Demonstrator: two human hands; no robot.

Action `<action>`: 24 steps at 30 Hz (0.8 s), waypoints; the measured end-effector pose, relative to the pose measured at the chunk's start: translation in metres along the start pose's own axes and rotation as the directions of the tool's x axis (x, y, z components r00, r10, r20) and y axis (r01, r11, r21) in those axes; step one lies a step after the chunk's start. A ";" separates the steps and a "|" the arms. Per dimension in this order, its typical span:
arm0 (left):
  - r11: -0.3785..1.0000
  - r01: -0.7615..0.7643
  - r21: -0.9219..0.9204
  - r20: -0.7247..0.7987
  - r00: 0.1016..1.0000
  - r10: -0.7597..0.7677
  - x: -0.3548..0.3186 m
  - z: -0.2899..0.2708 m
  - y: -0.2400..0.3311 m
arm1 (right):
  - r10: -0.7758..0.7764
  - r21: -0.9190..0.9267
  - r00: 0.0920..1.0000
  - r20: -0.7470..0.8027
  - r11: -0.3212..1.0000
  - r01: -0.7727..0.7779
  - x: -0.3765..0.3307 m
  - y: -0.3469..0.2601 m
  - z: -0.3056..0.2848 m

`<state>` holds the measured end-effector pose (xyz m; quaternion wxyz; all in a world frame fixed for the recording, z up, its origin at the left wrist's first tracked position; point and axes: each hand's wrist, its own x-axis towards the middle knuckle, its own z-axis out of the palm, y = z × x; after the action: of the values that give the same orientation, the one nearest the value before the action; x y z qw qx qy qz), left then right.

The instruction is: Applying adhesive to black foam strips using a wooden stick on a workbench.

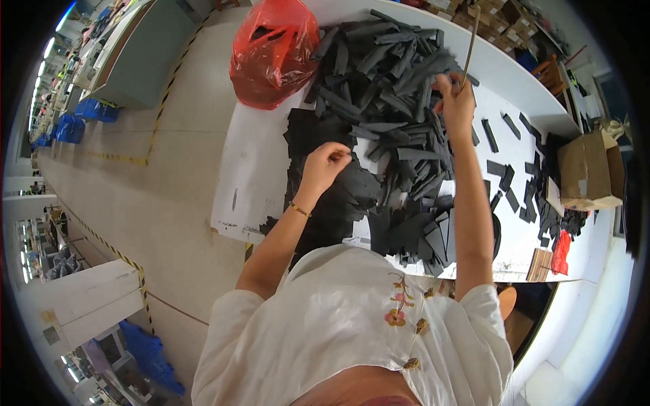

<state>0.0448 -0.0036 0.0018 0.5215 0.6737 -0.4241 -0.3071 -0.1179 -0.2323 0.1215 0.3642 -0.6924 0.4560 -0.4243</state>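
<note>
Right hand (455, 101) fingers grip a thin stick (469, 42); left hand (326, 164) fingers seemingly pinch a black strip (349, 154).

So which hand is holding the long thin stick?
The right hand, raised over the heap of black strips, grips the thin tan stick. The left hand has no stick; its fingers pinch at flat black sheets.

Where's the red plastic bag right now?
In the head view, the red plastic bag sits at the white table's far left corner, touching the pile of black strips.
</note>
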 end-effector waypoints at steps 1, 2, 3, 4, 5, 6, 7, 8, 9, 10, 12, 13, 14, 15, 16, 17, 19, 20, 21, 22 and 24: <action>0.983 -0.108 0.149 0.122 0.988 0.090 0.000 0.005 -0.002 | -0.050 -0.133 0.997 -0.050 0.990 0.043 0.018 0.029 -0.010; 0.931 -0.218 0.292 0.229 0.961 0.153 -0.003 0.005 -0.009 | -0.047 -0.132 0.998 -0.048 0.990 0.041 0.013 0.041 -0.008; 0.892 -0.341 0.296 0.286 0.923 0.258 -0.005 0.011 -0.017 | -0.014 -0.105 0.998 0.068 0.994 0.022 0.003 0.054 -0.009; 0.827 -0.442 0.347 0.380 0.873 0.307 -0.007 0.017 -0.023 | 0.019 -0.085 0.983 0.184 0.996 -0.004 -0.011 0.064 -0.012; 0.781 -0.514 0.354 0.450 0.826 0.339 -0.008 0.023 -0.026 | 0.156 -0.098 0.944 0.290 0.986 -0.133 -0.033 0.071 -0.011; 0.731 -0.589 0.344 0.522 0.767 0.372 -0.009 0.028 -0.028 | 0.197 -0.073 0.920 0.338 0.980 -0.183 -0.059 0.072 -0.014; 0.733 -0.596 0.328 0.533 0.757 0.377 -0.011 0.035 -0.028 | 0.171 -0.142 0.929 0.327 0.981 -0.131 -0.083 0.086 -0.022; 0.639 -0.666 0.385 0.644 0.690 0.331 -0.011 0.042 -0.028 | 0.172 -0.176 0.922 0.345 0.977 -0.117 -0.105 0.107 -0.031; 0.530 -0.734 0.424 0.739 0.619 0.266 -0.010 0.048 -0.029 | 0.218 -0.156 0.908 0.359 0.973 -0.172 -0.126 0.122 -0.037; 0.526 -0.744 0.411 0.748 0.605 0.272 -0.011 0.050 -0.038 | 0.188 -0.140 0.902 0.389 0.980 -0.143 -0.144 0.129 -0.044; 0.591 -0.649 0.478 0.694 0.692 0.199 -0.012 0.040 -0.064 | 0.191 -0.260 0.901 0.389 0.961 -0.092 -0.170 0.121 -0.059; 0.628 -0.592 0.504 0.690 0.714 0.119 -0.009 0.039 -0.061 | 0.203 -0.321 0.899 0.389 0.944 -0.075 -0.181 0.121 -0.072; 0.625 -0.604 0.494 0.703 0.701 0.121 -0.008 0.040 -0.058 | 0.214 -0.377 0.895 0.392 0.925 -0.056 -0.190 0.120 -0.083; 0.628 -0.627 0.461 0.698 0.693 0.179 -0.009 0.041 -0.056 | 0.221 -0.377 0.899 0.379 0.924 -0.068 -0.196 0.121 -0.092; 0.629 -0.649 0.429 0.688 0.685 0.238 -0.009 0.043 -0.056 | 0.269 -0.380 0.894 0.358 0.917 -0.124 -0.199 0.121 -0.103; 0.625 -0.656 0.423 0.695 0.677 0.241 -0.009 0.043 -0.057 | 0.315 -0.380 0.886 0.339 0.908 -0.178 -0.202 0.122 -0.110; 0.682 -0.602 0.416 0.687 0.699 0.198 -0.006 0.043 -0.059 | 0.285 -0.380 0.906 0.312 0.912 -0.155 -0.209 0.126 -0.119; 0.679 -0.614 0.402 0.699 0.685 0.206 -0.004 0.043 -0.058 | 0.251 -0.383 0.922 0.295 0.915 -0.127 -0.212 0.129 -0.125; 0.743 -0.538 0.397 0.677 0.719 0.158 -0.004 0.040 -0.058 | 0.257 -0.389 0.926 0.277 0.911 -0.137 -0.215 0.133 -0.132; 0.799 -0.459 0.388 0.659 0.744 0.107 -0.002 0.039 -0.055 | 0.369 -0.381 0.896 0.247 0.887 -0.260 -0.217 0.139 -0.143; 0.802 -0.467 0.372 0.657 0.743 0.129 -0.001 0.036 -0.054 | 0.477 -0.369 0.855 0.204 0.846 -0.384 -0.220 0.158 -0.169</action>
<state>0.0271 -0.0130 -0.0594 0.2035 0.5738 -0.7390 -0.2885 -0.3736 -0.0960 -0.0123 0.3977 -0.6742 0.6047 -0.1472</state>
